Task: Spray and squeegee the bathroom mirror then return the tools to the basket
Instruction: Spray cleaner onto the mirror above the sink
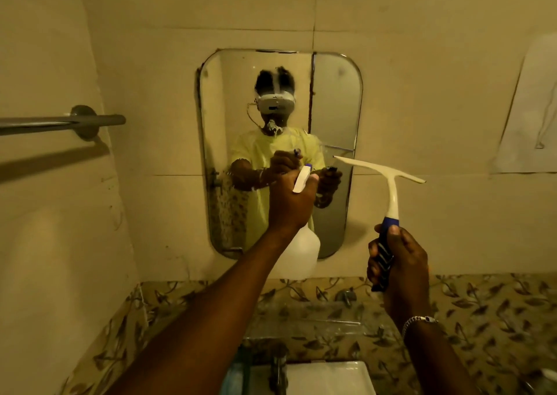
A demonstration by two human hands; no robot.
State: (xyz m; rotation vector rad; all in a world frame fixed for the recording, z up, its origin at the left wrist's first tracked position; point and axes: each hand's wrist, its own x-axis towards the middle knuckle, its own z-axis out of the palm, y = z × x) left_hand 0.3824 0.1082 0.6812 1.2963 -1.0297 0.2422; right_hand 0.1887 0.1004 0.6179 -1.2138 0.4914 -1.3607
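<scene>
A rounded wall mirror (pixel 331 99) hangs straight ahead, with white foam spots on its middle. My left hand (pixel 289 201) is raised in front of its lower half, wrapped round the head of a white spray bottle (pixel 301 253); the nozzle points at the glass. Lower right, my right hand (pixel 398 262) grips the blue-and-black handle of a white squeegee (pixel 388 174). Its blade stands upright and slanted beside the mirror's right edge, apart from the glass. No basket is in view.
A metal towel bar (pixel 60 122) juts out from the left wall. Below the mirror a glass shelf (pixel 316 322) sits against leaf-patterned tiles, above a tap (pixel 278 367) and a white sink (pixel 328 376). A sheet of paper (pixel 530 117) hangs on the right wall.
</scene>
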